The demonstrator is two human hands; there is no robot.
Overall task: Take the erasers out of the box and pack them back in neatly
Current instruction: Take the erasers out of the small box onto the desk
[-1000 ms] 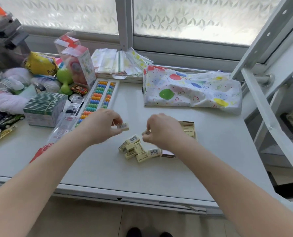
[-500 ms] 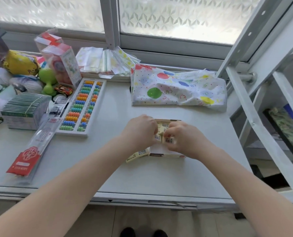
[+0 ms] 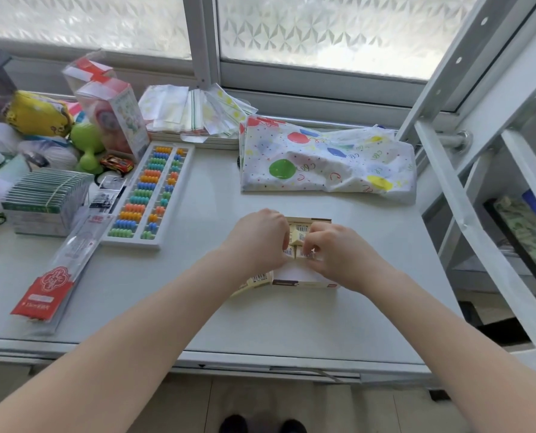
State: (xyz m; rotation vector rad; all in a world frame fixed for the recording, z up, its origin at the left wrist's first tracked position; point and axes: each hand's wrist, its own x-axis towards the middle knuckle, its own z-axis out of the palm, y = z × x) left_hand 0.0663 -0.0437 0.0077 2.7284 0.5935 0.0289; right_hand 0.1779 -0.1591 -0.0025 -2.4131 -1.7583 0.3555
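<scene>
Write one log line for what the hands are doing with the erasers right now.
stage: packing | left hand: over box, on erasers | right hand: pressing erasers in | loose eraser: on table, left of box

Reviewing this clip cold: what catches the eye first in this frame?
Two bare hands, left hand and right hand, meet over a small cream box mid-table, pressing barcoded erasers into it. One loose eraser lies against the box's left side. Behind, a balloon-print bag lies by the window, and a colourful abacus sits to the left.
</scene>
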